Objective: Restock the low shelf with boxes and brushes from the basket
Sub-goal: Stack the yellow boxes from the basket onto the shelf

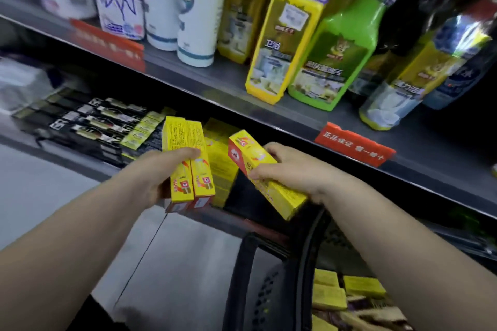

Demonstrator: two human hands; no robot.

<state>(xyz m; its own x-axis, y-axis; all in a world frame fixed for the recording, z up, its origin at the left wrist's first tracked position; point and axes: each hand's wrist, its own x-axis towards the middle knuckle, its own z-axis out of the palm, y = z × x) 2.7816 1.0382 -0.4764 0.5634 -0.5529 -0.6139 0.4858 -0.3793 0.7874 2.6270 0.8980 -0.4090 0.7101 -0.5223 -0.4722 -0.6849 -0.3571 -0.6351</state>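
Observation:
My left hand (161,172) grips two long yellow boxes (188,158) side by side, their far ends over the low shelf's front edge (236,220). My right hand (290,169) grips another yellow box (258,166), tilted, just right of them. More yellow boxes (220,158) stand on the low shelf behind, between my hands. The dark basket (282,285) sits on the floor at the lower right, with several yellow boxes (347,290) and brush-like items in it.
Black boxes (94,121) lie in rows on the low shelf to the left. The shelf above (228,83) holds white canisters (199,21) and yellow and green cleaner bottles (330,48), with red price tags (355,144) on its edge. Grey floor (174,263) lies below.

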